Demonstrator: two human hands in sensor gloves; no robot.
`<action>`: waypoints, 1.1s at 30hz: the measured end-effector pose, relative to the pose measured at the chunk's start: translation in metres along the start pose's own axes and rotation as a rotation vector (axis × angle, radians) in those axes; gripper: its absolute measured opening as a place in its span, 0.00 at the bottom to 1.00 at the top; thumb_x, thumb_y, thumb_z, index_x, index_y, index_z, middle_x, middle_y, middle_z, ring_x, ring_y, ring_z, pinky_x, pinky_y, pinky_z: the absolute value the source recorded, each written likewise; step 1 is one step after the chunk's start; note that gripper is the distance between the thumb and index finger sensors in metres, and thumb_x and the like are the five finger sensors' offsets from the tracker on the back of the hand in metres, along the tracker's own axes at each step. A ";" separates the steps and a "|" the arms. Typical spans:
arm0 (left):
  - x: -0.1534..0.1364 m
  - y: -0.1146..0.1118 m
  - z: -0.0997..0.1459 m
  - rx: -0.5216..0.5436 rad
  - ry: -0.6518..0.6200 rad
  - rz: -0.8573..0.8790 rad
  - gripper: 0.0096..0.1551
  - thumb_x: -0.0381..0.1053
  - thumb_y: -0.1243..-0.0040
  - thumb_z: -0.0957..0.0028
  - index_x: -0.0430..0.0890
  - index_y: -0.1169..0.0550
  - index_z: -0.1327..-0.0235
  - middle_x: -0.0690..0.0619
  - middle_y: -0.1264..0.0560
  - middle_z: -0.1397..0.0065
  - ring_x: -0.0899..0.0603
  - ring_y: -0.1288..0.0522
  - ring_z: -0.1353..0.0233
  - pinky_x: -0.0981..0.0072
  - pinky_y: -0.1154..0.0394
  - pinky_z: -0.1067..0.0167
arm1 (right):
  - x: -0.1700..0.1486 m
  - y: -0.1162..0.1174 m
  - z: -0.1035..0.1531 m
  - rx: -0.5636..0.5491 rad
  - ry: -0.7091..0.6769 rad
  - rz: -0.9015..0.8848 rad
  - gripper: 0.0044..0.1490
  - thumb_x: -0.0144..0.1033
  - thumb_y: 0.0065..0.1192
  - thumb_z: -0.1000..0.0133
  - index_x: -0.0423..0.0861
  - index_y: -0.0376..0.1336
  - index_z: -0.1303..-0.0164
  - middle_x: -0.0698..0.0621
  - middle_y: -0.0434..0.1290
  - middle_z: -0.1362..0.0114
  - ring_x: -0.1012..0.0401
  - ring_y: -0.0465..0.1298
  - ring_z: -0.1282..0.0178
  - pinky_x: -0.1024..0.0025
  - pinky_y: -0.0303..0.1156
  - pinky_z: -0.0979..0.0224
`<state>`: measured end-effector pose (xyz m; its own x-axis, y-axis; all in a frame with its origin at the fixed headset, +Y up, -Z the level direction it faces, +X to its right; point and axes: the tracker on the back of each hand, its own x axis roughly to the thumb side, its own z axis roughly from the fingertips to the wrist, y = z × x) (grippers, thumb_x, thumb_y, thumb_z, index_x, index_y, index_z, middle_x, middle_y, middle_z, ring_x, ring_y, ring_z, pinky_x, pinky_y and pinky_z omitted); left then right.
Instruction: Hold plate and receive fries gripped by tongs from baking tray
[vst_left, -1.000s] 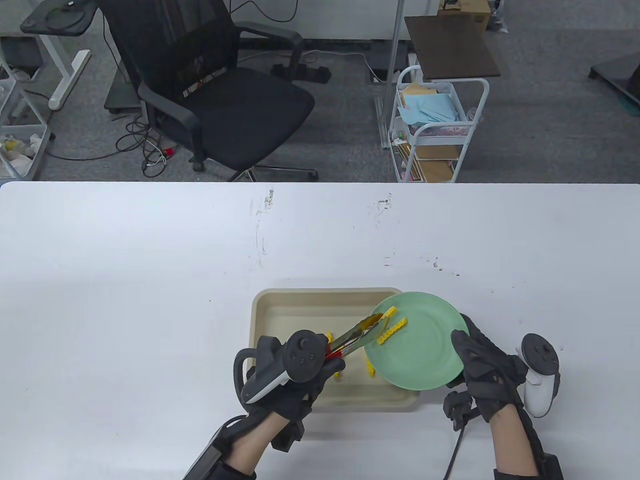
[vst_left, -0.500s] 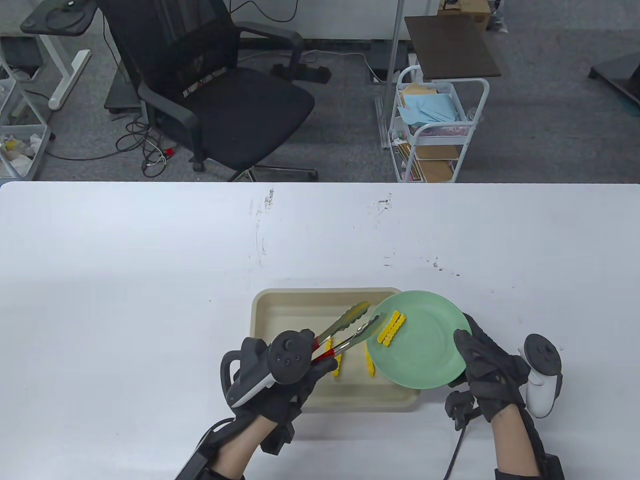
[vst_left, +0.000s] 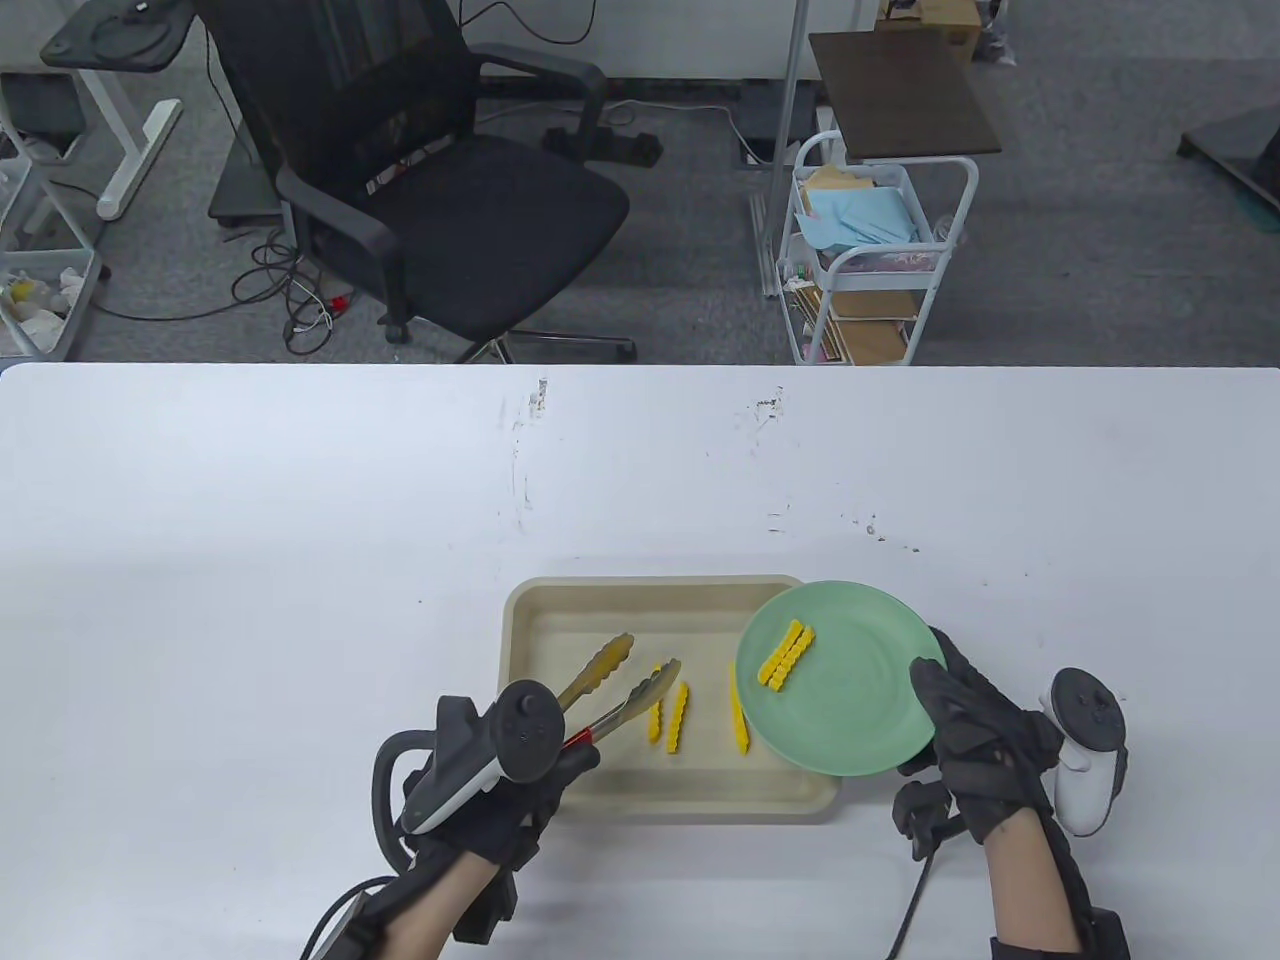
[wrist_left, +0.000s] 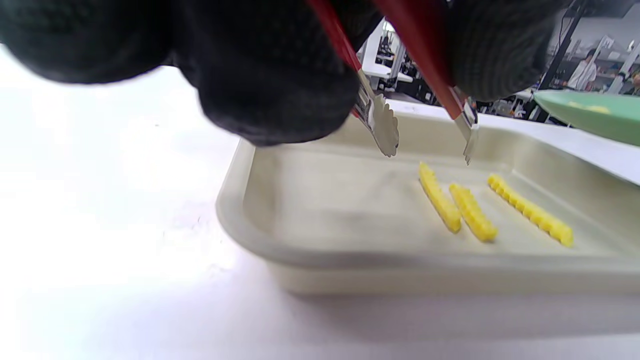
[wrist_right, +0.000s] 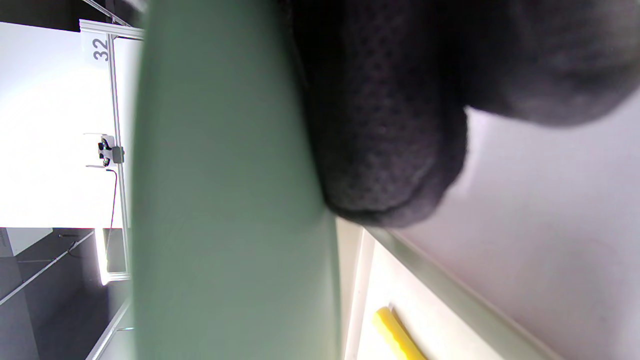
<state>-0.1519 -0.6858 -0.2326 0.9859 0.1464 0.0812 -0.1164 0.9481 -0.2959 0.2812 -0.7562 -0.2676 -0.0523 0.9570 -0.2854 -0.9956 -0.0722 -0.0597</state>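
Note:
A beige baking tray lies on the white table near the front edge. Three yellow crinkle fries lie in it; they also show in the left wrist view. My left hand grips red-handled metal tongs with their tips apart and empty, above the tray's left part. My right hand holds a green plate by its right rim above the tray's right end. Two fries lie side by side on the plate. The right wrist view shows the plate's underside.
The white table spreads wide behind and to both sides of the tray. A black office chair and a white cart stand on the floor beyond the table's far edge.
The tongs let go of a fry onto the plate, opened, and drew back left over the tray with my left hand. The plate stayed almost still in my right hand.

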 end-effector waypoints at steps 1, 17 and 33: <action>0.001 -0.002 0.000 -0.006 0.001 0.002 0.49 0.71 0.45 0.42 0.33 0.30 0.25 0.44 0.16 0.45 0.53 0.16 0.67 0.48 0.20 0.64 | 0.000 0.000 0.000 0.001 0.000 0.000 0.38 0.45 0.55 0.46 0.44 0.52 0.27 0.44 0.76 0.45 0.56 0.87 0.73 0.59 0.82 0.67; 0.016 -0.013 -0.008 0.034 0.058 -0.121 0.39 0.63 0.44 0.40 0.35 0.26 0.28 0.46 0.15 0.48 0.52 0.15 0.68 0.46 0.19 0.63 | -0.001 -0.001 -0.001 0.002 -0.005 0.007 0.38 0.45 0.55 0.46 0.43 0.52 0.27 0.44 0.76 0.45 0.55 0.87 0.72 0.58 0.82 0.66; 0.010 0.026 0.020 0.265 -0.067 0.069 0.36 0.63 0.40 0.41 0.38 0.23 0.31 0.46 0.13 0.50 0.51 0.14 0.70 0.47 0.19 0.64 | 0.001 -0.003 0.000 -0.008 -0.024 0.005 0.38 0.44 0.55 0.46 0.44 0.52 0.27 0.43 0.76 0.45 0.55 0.87 0.72 0.58 0.82 0.66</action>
<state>-0.1479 -0.6541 -0.2209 0.9654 0.2234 0.1346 -0.2194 0.9746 -0.0441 0.2841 -0.7549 -0.2674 -0.0591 0.9630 -0.2629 -0.9947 -0.0790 -0.0658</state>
